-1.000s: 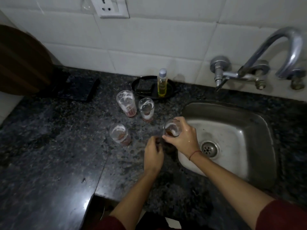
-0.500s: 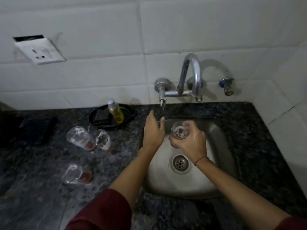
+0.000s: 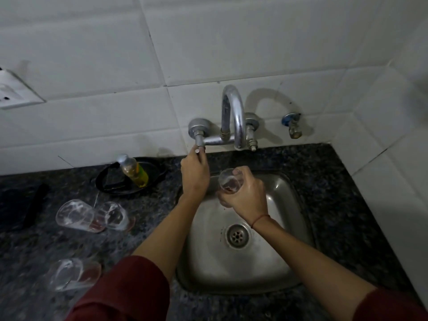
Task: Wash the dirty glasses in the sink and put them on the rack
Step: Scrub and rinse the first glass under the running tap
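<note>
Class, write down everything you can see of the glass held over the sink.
The glass is a small clear tumbler, smeared whitish inside, with reddish-brown dregs at its bottom. It is tilted, mouth up toward the wall, above the sink and in front of the tap spout. The right hand alone grips its lower part, fingers curled round it. No water reaches it.

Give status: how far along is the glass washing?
Done: nothing visibly washed; no rack in view. In hand: right hand holds one dirty glass over the sink, left hand grips the tap handle, no water visible. Left: three dirty glasses on the countertop.
</note>
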